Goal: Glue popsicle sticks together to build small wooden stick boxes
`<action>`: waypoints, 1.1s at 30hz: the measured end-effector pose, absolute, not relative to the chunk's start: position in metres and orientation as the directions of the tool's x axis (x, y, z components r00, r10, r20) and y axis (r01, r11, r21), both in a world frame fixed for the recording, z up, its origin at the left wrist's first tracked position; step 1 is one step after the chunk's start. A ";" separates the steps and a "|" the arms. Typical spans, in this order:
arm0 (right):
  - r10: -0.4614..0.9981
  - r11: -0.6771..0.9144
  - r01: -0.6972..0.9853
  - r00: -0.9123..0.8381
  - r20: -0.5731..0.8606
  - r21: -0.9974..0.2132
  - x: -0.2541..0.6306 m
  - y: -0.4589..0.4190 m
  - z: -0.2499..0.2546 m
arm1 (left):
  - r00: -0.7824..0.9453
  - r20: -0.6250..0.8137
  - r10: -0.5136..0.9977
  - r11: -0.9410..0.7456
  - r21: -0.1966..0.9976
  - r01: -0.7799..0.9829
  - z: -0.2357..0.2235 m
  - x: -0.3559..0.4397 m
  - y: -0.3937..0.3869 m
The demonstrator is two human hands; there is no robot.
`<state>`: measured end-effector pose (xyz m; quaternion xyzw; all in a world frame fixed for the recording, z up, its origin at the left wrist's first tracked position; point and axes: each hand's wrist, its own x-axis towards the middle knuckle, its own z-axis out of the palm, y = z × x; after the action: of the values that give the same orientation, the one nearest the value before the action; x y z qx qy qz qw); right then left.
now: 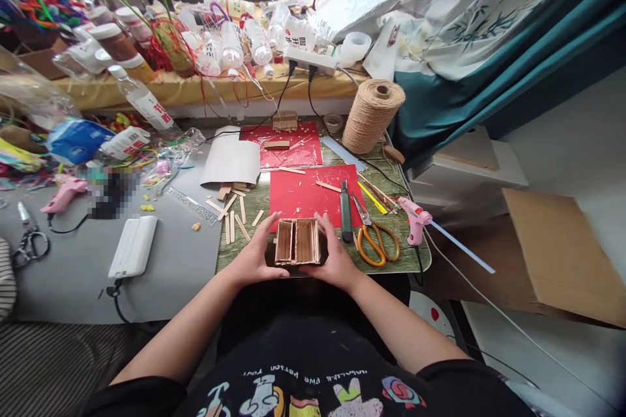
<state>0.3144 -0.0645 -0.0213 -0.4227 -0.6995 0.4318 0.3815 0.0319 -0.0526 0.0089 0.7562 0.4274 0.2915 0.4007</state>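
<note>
A small box built of wooden craft sticks (297, 241) sits at the near edge of the low table (391, 260), held between both hands. My left hand (255, 255) cups its left side, fingers curled round it. My right hand (332, 254) grips its right side the same way. Just beyond the box lies a red sheet (306, 195) with a few loose sticks. More loose craft sticks (235, 218) lie to the left of the box.
Orange-handled scissors (374, 241), a green utility knife (345, 208) and a pink glue gun (415, 218) lie right of the box. A twine spool (372, 115) stands behind. A white power bank (134, 246), another pink glue gun (63, 194) and bottles crowd the left.
</note>
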 end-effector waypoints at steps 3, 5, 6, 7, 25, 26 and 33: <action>0.916 0.238 0.232 -0.377 0.138 -0.943 0.313 -0.060 -0.019 | 0.465 0.134 0.875 -0.363 0.817 0.448 0.031 0.018 -0.047; 0.917 0.226 0.220 -0.375 0.132 -0.949 0.312 -0.058 -0.019 | 0.493 0.088 0.865 -0.358 0.797 0.486 0.046 0.011 -0.041; 0.919 0.218 0.217 -0.374 0.125 -0.952 0.311 -0.057 -0.019 | 0.509 0.066 0.858 -0.362 0.781 0.508 0.052 0.008 -0.038; 0.919 0.210 0.216 -0.377 0.117 -0.953 0.310 -0.056 -0.019 | 0.526 0.050 0.849 -0.376 0.757 0.535 0.057 0.006 -0.035; 0.929 0.226 0.352 -0.358 0.093 -0.908 0.311 -0.056 -0.025 | 0.620 0.061 0.782 -0.489 0.678 0.549 0.078 0.015 -0.021; 0.929 0.234 0.353 -0.356 0.101 -0.906 0.311 -0.056 -0.026 | 0.617 0.074 0.783 -0.498 0.670 0.551 0.079 0.017 -0.022; 0.923 0.270 0.374 -0.364 0.127 -0.887 0.312 -0.058 -0.026 | 0.613 0.065 0.788 -0.472 0.703 0.533 0.086 0.026 -0.025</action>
<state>0.3117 -0.0582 -0.0256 -0.4497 -0.7208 0.4034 0.3399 0.0257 -0.0250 0.0860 0.8357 0.3949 0.1940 0.3287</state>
